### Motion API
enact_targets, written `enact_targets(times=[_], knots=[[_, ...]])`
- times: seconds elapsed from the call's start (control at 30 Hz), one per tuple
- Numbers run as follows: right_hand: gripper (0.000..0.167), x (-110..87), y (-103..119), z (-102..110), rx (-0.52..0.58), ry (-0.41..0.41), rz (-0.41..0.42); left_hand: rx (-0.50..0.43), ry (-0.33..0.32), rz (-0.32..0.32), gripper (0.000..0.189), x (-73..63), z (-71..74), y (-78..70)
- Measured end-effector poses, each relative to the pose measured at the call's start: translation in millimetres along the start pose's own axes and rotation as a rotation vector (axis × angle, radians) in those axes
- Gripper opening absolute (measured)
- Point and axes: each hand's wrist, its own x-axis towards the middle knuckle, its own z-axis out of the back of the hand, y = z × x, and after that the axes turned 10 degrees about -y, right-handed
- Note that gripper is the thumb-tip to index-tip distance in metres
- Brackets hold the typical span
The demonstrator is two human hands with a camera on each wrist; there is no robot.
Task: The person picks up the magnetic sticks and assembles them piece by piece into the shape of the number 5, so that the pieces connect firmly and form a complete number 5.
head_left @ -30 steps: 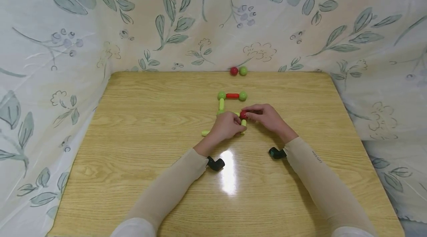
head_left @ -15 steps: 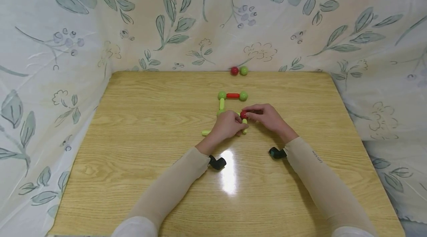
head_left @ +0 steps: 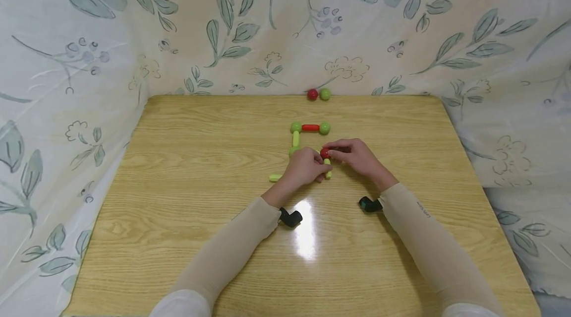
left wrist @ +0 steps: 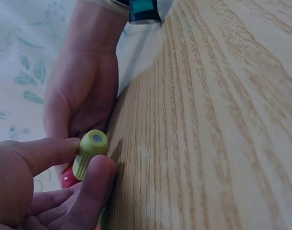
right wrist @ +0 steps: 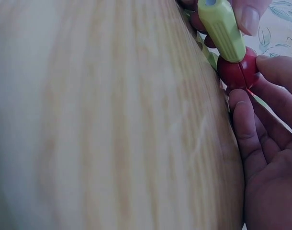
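On a wooden table [head_left: 200, 168] lies a chain of toy pieces: two green balls [head_left: 296, 127] joined by a red rod [head_left: 310, 127], with a yellow-green rod [head_left: 295, 139] running toward me. My left hand [head_left: 307, 167] pinches a yellow-green rod [left wrist: 90, 153] [right wrist: 221, 28] between thumb and finger. Its far end meets a red ball [head_left: 324, 153] [right wrist: 238, 70], which my right hand [head_left: 352, 156] pinches with its fingertips. Another yellow-green rod [head_left: 275, 177] pokes out left of my left hand.
A loose red ball [head_left: 313, 94] and green ball [head_left: 325, 94] rest at the table's far edge against a leaf-patterned cloth [head_left: 285, 24] that surrounds the table. Black wrist cameras [head_left: 290, 218] [head_left: 369, 204] sit under both wrists.
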Motion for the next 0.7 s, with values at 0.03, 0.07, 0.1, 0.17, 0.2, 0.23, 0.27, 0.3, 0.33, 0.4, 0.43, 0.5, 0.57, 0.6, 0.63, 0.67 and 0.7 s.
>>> enact_targets(times=[0.03, 0.07, 0.1, 0.17, 0.2, 0.23, 0.27, 0.3, 0.33, 0.4, 0.43, 0.5, 0.57, 0.6, 0.63, 0.67, 0.7], knots=[[0.033, 0.0, 0.1, -0.1, 0.0, 0.0, -0.002, 0.0, 0.002, 0.003, 0.024, -0.1, 0.3, -0.5], [0.033, 0.0, 0.0, -0.1, 0.001, -0.003, -0.007, 0.0, 0.005, 0.005, 0.024, -0.1, 0.6, -0.9], [0.033, -0.1, 0.1, -0.2, 0.002, -0.003, -0.01, -0.002, 0.007, 0.007, 0.024, -0.1, 0.8, -1.2], [0.033, -0.2, 0.2, -0.4, 0.003, -0.001, -0.01, -0.001, 0.012, 0.008, 0.024, 0.1, 0.9, -1.2], [0.033, -0.3, 0.2, -0.5, 0.004, 0.0, -0.011, -0.002, 0.015, 0.006, 0.024, 0.1, 1.2, -1.1], [0.033, -0.2, 0.3, -0.8, 0.004, 0.0, -0.012, -0.006, 0.02, 0.006, 0.024, 0.3, 1.5, -0.7], [0.032, 0.0, 0.5, -1.1, 0.005, 0.001, -0.012, -0.01, 0.024, 0.007, 0.024, 0.6, 1.8, -0.2], [0.032, 0.1, 0.7, -1.4, 0.004, 0.002, -0.012, -0.012, 0.029, 0.009, 0.024, 0.9, 2.2, 0.6], [0.032, 0.2, 0.7, -1.7, 0.004, 0.003, -0.012, -0.01, 0.036, 0.008, 0.024, 1.3, 3.0, 1.4], [0.031, 0.4, 1.0, -2.1, 0.001, 0.003, -0.013, -0.004, 0.05, 0.008, 0.024, 1.5, 5.7, 2.8], [0.031, 0.4, 1.0, -2.3, 0.002, 0.002, -0.013, 0.005, 0.056, 0.006, 0.024, 1.5, 7.5, 3.5], [0.032, 0.2, 1.1, -1.9, 0.002, 0.004, -0.013, 0.021, 0.061, -0.007, 0.022, 1.1, 13.0, 4.2], [0.033, 0.2, 0.8, -1.4, 0.005, 0.004, -0.011, 0.02, 0.059, -0.023, 0.02, -0.3, 20.8, 3.6], [0.033, 0.3, 0.8, -1.0, 0.008, 0.006, -0.009, 0.011, 0.055, -0.031, 0.018, -1.0, 25.3, 3.2], [0.034, 0.3, 0.5, -0.8, 0.01, 0.007, -0.009, -0.001, 0.05, -0.041, 0.017, -1.8, 30.4, 2.6], [0.035, 0.3, 0.4, -0.5, 0.009, 0.009, -0.008, -0.021, 0.043, -0.046, 0.016, -2.3, 35.6, 2.2], [0.035, 0.5, 0.2, -0.4, 0.009, 0.009, -0.007, -0.04, 0.037, -0.05, 0.014, -3.0, 41.1, 1.9]])
